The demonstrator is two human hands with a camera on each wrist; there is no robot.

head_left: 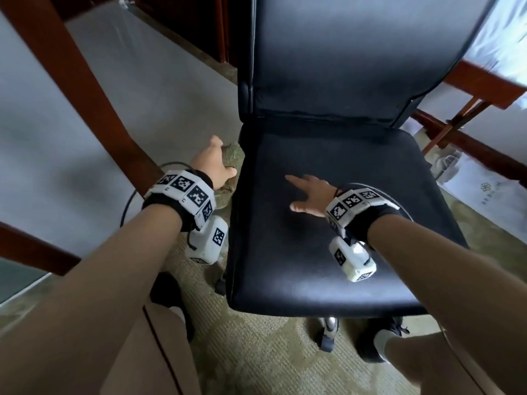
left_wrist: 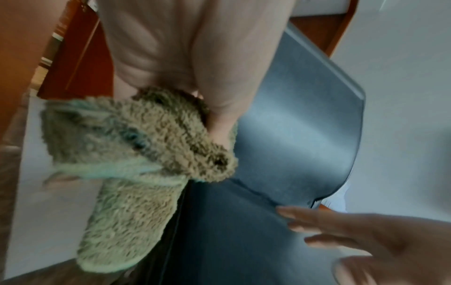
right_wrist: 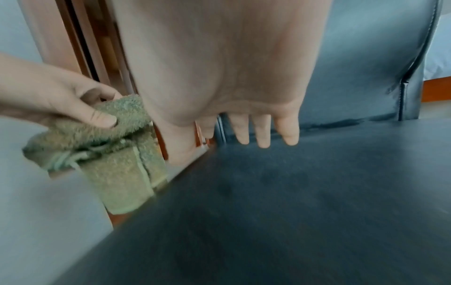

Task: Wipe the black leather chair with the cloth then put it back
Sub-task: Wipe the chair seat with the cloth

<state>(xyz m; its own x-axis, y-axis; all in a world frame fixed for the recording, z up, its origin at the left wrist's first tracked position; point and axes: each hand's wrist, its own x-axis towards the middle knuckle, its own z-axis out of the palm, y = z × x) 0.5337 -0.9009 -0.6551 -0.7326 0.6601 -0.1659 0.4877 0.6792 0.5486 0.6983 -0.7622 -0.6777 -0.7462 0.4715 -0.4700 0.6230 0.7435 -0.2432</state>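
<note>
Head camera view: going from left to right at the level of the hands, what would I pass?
Wooden table leg → left hand gripping the green cloth → right hand over the black chair seat → white paper bag.

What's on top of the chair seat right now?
Only the right hand, fingers spread, over the seat; contact can't be confirmed. The cloth isn't on it: the left hand grips it beside the seat's left edge. Leather under the right palm and forearm is covered.

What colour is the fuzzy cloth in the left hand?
The fuzzy terry cloth is olive green, clearest in the right wrist view.
</note>
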